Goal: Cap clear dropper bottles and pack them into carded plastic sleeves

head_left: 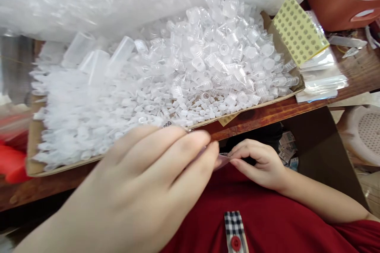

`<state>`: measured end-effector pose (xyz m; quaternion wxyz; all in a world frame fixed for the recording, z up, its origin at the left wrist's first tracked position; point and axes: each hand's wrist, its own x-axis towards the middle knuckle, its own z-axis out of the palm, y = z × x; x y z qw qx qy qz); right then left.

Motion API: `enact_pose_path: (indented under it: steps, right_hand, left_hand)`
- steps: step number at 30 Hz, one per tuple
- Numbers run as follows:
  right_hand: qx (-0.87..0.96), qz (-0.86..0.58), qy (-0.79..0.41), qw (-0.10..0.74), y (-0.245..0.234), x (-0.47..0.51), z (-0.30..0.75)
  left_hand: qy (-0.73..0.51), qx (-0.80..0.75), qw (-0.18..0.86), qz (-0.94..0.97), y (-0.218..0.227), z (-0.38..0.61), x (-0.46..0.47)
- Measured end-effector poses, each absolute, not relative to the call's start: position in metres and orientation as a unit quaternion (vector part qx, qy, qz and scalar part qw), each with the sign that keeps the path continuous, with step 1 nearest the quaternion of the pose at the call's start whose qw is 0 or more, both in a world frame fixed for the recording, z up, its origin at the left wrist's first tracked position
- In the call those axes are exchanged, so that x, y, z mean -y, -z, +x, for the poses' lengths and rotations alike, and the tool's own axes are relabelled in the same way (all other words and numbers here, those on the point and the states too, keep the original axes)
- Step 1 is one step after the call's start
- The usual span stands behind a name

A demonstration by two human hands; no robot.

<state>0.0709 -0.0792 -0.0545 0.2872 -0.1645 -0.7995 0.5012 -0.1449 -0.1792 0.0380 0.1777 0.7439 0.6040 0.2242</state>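
My left hand (160, 178) reaches in large from the lower left, its fingers closed together over a small clear plastic bag (222, 161). Most of the bag is hidden behind those fingers; a thin see-through edge shows between my hands. Dark printed digits (167, 124) peek out above the left knuckles. At the bag's other edge, my right hand (258, 163) pinches it between thumb and forefinger. Both hands are in front of a shallow cardboard tray (249, 109) heaped with small clear plastic caps (219, 55) and tiny white plastic pieces (118, 102).
Large clear plastic sacks (118, 4) lie behind the tray. To its right, a yellow sticker sheet (299, 31) rests on a stack of clear bags (322, 75). An orange bin (335, 4) stands at the back right, and a perforated plastic stool (368, 132) is below.
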Motion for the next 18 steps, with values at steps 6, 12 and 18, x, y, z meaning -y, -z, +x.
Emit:
enact_pose_path:
  steps: [6, 12, 18]
  right_hand:
    - [0.808, -0.159, -0.496, 0.277, 0.047, 0.081, 0.079]
    - [0.788, -0.172, -0.528, 0.264, 0.043, 0.080, 0.084]
    - [0.722, -0.259, -0.610, 0.201, 0.036, 0.084, 0.088]
  left_hand:
    - [0.018, -0.540, 0.078, 0.838, -0.036, -0.130, 0.133]
    - [0.005, -0.530, 0.128, 0.838, -0.031, -0.136, 0.144]
    - [-0.038, -0.535, 0.130, 0.834, -0.036, -0.127, 0.151]
